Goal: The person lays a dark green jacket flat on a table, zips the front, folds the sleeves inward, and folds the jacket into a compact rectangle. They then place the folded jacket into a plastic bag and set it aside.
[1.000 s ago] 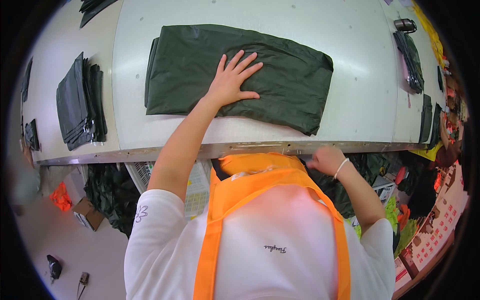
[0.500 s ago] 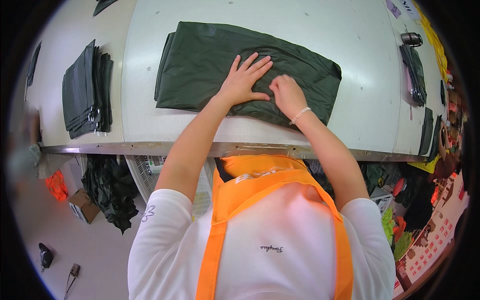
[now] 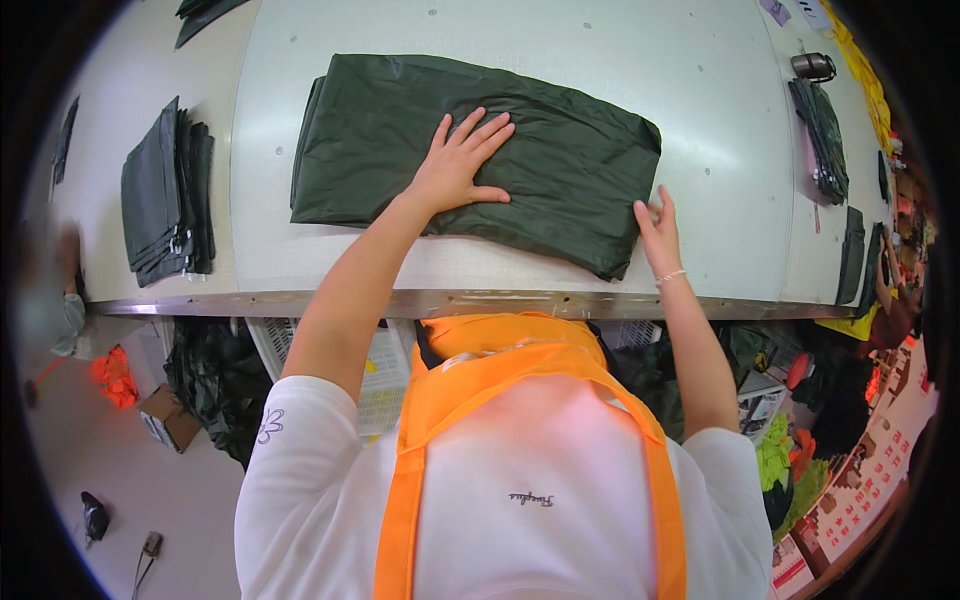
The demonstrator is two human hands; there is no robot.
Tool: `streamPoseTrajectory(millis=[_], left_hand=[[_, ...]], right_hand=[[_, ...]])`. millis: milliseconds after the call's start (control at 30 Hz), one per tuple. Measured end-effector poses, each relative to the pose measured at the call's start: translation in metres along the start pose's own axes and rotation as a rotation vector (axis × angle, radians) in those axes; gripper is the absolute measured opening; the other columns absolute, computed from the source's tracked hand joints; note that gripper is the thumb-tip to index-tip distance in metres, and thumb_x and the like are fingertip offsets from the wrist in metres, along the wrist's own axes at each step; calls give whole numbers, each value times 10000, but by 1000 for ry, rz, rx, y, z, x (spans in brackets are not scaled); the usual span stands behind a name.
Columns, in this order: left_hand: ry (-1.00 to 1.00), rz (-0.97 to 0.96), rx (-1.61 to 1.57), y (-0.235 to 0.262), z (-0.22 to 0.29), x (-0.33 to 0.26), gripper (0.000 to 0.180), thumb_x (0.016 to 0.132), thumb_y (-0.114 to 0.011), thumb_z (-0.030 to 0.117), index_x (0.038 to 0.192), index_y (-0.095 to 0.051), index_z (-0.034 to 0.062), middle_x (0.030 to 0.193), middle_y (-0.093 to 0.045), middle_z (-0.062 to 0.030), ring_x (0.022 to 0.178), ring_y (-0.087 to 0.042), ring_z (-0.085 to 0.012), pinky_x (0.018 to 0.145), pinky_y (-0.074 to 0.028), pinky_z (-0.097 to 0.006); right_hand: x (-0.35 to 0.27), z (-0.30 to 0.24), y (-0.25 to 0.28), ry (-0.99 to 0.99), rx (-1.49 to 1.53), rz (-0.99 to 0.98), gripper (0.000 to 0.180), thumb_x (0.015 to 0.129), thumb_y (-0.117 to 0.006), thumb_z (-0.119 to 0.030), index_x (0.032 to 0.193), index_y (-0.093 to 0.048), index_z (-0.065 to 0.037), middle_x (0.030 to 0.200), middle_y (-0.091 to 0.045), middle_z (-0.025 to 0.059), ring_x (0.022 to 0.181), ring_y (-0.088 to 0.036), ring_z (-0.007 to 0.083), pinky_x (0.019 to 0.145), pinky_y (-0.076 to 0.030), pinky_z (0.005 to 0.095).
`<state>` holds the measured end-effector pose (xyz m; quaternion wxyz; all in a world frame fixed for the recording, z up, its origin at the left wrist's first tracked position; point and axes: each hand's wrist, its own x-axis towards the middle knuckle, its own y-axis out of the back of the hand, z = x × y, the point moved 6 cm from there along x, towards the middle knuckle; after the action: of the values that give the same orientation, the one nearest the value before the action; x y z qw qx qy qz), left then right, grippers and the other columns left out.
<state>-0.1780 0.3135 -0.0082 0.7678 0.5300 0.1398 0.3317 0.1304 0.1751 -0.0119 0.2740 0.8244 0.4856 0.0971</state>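
White flower-marked shirt [image 3: 540,450], orange apron [image 3: 465,385], pale bracelet [image 3: 671,276]

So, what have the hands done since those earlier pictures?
The right hand went from the near edge of the table onto the folded dark green material, then rightward to the material's right edge; whether it touches there is unclear. The left hand stayed spread flat on top.

Upper right of the frame: dark cup [image 3: 813,67] near yellow cloth [image 3: 866,82]. Lower left: cardboard box [image 3: 172,420] and crumpled orange bundle [image 3: 116,377] on the floor [image 3: 205,530].
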Motion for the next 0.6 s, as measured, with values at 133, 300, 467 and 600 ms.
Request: streamPoseTrajectory(millis=[133,300,467,600], left_hand=[[23,-16,40,3,-3,-1,989,669,-640,662,1461,-276,194,1525,-239,18,1414,-175,-259,1126,-116,-547],[32,-36,67,3,2,2,979,677,-641,657,1461,-277,197,1525,-239,15,1415,-174,-257,1128,-119,-541],[44,-33,74,1,3,0,976,677,-649,652,1460,-277,203,1525,-237,15,1416,-172,-252,1132,-123,-535],[48,-32,66,1,3,0,980,674,-653,647,1461,-274,202,1527,-233,16,1415,-172,-253,1132,-125,-535]], right_hand=[[-13,-104,-37,706,-402,82,310,741,-723,-136,1037,-635,-99,1040,-580,106,979,-549,289,874,-423,384],[-8,-100,-97,684,-312,-153,138,724,-716,-115,854,-671,-109,866,-575,32,851,-537,244,753,-434,354],[-6,-103,-115,739,-434,-233,50,765,-663,-115,780,-621,-91,841,-555,41,854,-527,248,736,-430,355],[-4,-107,-124,731,-593,-262,21,800,-593,-66,814,-578,-68,871,-550,103,877,-522,277,752,-432,367]])
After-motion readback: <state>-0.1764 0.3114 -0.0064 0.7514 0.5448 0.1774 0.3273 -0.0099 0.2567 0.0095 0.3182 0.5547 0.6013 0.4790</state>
